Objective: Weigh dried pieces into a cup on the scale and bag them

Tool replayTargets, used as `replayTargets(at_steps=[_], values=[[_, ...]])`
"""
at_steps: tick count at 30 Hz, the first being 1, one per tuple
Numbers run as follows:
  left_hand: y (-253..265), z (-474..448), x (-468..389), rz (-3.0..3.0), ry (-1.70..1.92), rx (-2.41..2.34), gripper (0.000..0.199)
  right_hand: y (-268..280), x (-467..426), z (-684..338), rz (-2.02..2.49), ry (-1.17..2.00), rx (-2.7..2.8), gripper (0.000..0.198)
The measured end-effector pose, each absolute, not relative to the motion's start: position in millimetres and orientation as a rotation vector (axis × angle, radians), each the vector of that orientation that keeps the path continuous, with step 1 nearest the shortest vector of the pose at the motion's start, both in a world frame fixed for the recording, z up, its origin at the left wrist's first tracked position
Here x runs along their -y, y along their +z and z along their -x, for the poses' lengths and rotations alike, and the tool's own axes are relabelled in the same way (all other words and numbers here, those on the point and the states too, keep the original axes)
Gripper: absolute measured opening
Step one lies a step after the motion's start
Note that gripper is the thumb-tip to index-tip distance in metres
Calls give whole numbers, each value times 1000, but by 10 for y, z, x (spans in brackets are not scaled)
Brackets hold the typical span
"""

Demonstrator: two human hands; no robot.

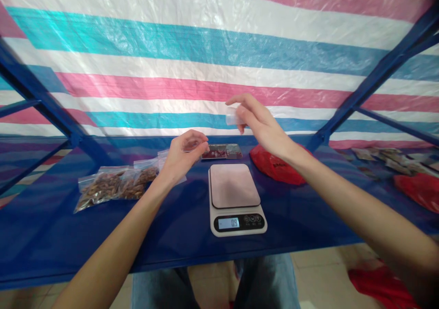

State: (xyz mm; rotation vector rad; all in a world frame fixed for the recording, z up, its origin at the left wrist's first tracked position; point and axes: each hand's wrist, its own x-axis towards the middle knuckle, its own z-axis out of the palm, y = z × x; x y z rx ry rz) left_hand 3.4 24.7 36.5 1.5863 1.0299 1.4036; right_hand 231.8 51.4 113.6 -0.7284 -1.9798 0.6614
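Note:
My right hand (258,122) is raised above the back of the shelf, fingers curled, with a small translucent piece of plastic (232,116) at its fingertips; motion blurs it. Lower and to the left, my left hand (187,154) is closed, thumb against the fingers, and whatever lies in it I cannot make out. Between and below both hands sits a white kitchen scale (235,185), its pan bare and its display showing 0.9. Zip bags of brown dried pieces (103,185) lie left of my left wrist, with clear plastic bags (163,159) partly behind that hand.
A red plastic bag (274,163) lies under my right forearm, beside a dark flat object (222,151) behind the scale. Blue metal posts (370,78) frame the blue shelf (185,236). Striped sheeting (212,39) hangs behind; another red bag (420,191) lies far right.

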Motion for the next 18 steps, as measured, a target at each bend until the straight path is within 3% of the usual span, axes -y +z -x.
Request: replayTargets(at_steps=[5, 9, 18], values=[[348, -43, -252, -1496, 1391, -885, 20, 555, -448, -2714, 783, 1067, 1496, 41], [331, -44, -269, -1287, 1375, -748, 29, 195, -417, -2953, 809, 1151, 1462, 37], [220, -21, -335, -1143, 1336, -772, 35, 98, -431, -3215, 1280, 360, 2221, 32]])
